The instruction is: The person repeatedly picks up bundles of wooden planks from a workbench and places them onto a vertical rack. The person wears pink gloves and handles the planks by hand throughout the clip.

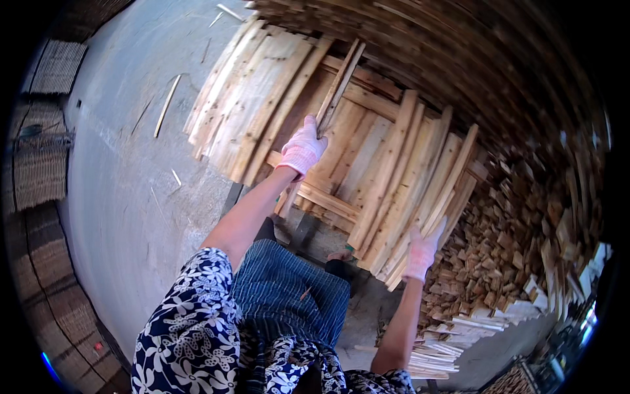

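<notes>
My left hand [304,148], in a pale pink knitted glove, is closed round a narrow wooden strip [340,82] that points away from me and stands over the middle of a wood stack. At the stack's right side my right hand [423,249], gloved alike, grips the near end of a long thin slat [453,187]. Its fingers are partly hidden by the wood. Between the hands lie several loose boards [387,177], side by side. Wider pale boards [252,85] cover the left part of the stack. Crosspieces [328,200] show in the gap below my left hand.
Piled sawn wood [420,39] rises along the far side, and a heap of cut ends [499,243] fills the right. Offcuts [167,105] lie on the grey concrete floor [125,171] at left. Bundled slats [39,171] line the far left. Thin strips [433,358] lie at lower right.
</notes>
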Demonstrator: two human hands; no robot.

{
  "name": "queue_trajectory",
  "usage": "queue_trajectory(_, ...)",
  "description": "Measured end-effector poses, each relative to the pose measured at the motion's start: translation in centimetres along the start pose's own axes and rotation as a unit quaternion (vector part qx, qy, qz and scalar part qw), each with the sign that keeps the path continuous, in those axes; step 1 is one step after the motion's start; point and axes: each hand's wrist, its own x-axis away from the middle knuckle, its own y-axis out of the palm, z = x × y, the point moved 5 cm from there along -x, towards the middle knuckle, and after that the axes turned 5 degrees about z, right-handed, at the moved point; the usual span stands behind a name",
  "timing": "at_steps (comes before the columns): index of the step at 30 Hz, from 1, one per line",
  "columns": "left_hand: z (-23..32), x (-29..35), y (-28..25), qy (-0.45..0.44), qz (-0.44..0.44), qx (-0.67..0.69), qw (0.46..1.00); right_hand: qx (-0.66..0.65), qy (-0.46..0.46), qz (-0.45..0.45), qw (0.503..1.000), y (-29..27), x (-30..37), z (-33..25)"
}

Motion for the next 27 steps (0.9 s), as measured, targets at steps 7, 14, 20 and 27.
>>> queue_trajectory(7,-4.5,-2.5,5.8,0.086,0.017,-0.019,0.996,-0.025,-0.08,-0.048,0.995,14.6,6.1,-7.0)
queue_trajectory(14,-6.5,-6.2,3.7,-0.021,-0.086,0.343,0.935,0.145,-0.167,-0.076,0.972,30.1,2.3,-8.8)
queue_trajectory(20,-9.0,-8.1,4.6,0.12,-0.082,0.21,0.967,0.111,-0.184,-0.042,0.976,34.7,4.3,-9.4)
queue_trajectory(27,-1.0,-1.4,1.9,0.297,0.252,0.132,0.911,0.478,-0.215,-0.059,0.849,20.7,-3.7,-13.2)
